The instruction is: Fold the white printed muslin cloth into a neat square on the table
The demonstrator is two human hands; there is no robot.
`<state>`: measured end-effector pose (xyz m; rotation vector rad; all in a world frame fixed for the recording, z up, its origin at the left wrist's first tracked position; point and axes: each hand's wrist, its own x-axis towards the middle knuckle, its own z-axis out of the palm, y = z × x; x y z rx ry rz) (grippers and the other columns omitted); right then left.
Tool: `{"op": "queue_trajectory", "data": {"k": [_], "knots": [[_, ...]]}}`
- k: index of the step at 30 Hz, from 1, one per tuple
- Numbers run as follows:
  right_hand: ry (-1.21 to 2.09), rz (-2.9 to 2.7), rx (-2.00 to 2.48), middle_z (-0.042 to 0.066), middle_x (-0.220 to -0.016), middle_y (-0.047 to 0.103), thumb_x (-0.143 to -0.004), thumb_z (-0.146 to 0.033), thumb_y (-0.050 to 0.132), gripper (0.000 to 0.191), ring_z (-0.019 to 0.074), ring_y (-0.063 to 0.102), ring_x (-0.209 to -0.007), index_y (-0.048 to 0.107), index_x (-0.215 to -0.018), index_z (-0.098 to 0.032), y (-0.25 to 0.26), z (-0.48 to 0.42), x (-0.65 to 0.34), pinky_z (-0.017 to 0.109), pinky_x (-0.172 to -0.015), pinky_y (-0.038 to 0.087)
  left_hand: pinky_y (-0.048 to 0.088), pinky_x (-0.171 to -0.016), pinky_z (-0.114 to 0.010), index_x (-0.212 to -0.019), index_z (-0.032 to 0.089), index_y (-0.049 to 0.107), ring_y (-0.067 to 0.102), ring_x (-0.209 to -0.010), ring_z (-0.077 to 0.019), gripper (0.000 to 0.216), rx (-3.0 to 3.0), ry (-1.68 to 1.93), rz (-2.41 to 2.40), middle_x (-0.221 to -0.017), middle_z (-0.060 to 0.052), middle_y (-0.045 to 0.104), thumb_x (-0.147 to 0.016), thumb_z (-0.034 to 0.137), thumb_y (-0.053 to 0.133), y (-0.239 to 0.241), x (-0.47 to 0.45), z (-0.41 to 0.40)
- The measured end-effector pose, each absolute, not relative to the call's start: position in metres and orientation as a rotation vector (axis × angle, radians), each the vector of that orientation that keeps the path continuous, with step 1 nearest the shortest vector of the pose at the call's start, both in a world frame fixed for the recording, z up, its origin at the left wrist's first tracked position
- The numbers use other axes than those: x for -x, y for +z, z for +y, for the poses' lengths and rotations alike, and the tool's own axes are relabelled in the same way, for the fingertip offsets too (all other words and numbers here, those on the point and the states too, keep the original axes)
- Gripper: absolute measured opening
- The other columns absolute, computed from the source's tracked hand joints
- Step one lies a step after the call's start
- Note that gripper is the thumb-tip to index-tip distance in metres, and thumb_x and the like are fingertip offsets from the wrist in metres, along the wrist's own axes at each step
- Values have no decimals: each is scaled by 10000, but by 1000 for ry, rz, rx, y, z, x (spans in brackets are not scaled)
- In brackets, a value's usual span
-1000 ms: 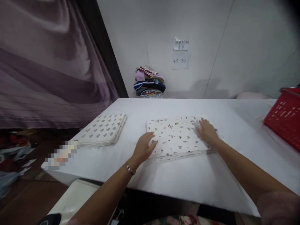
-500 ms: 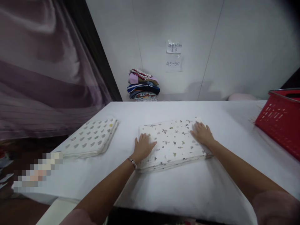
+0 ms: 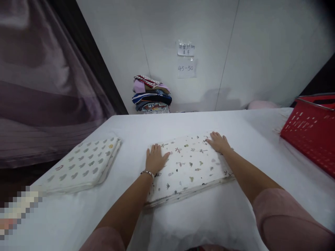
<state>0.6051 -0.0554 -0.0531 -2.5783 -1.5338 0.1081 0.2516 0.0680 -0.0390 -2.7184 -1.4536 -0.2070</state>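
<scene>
Folded cloth: a white folded cloth (image 3: pixel 190 165) printed with small figures lies flat near the middle of the white surface (image 3: pixel 235 125).
Left hand: the left hand (image 3: pixel 155 159) rests palm down, fingers spread wide, on the cloth's far left corner; a bracelet (image 3: pixel 148 172) circles the wrist.
Right hand: the right hand (image 3: pixel 218 142) lies flat and spread on the cloth's far right corner, gripping nothing.
Second cloth: another folded cloth (image 3: pixel 83 164), with a grey pattern, lies well left of the printed cloth.
Basket: a red basket (image 3: pixel 311 132) stands well right of the cloth.
Clothes pile: a stack of folded clothes (image 3: pixel 151 94) sits beyond the cloth, against the wall.
</scene>
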Motion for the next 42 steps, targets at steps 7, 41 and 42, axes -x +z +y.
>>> {"op": "queue_trajectory", "data": {"k": [7, 41, 42], "knots": [[196, -1525, 2606, 81, -1543, 244, -927, -520, 249, 567, 261, 178, -1419, 378, -1393, -223, -35, -55, -592, 549, -1103, 180, 166, -1136, -500, -1418, 80, 362, 233, -1406, -296, 741, 2715, -233, -1460, -1501, -159, 318, -895, 597, 266, -38, -254, 67], [132, -1575, 2533, 49, -1531, 279, -937, -518, 276, 530, 282, 192, -1407, 415, -1380, -262, -37, -175, -538, 522, -1120, 144, 135, -1144, -499, -1398, 157, 396, 220, -1406, -282, 622, 2949, -117, -1241, -1519, -114, 297, -922, 540, 282, -26, -215, -36], [142, -1567, 2537, 44, -1535, 272, -935, -524, 280, 539, 273, 194, -1407, 406, -1389, -261, -39, -179, -537, 507, -1124, 150, 136, -1144, -497, -1393, 162, 400, 222, -1405, -280, 615, 2950, -123, -1238, -1517, -114, 300, -920, 539, 292, -26, -215, -36]]}}
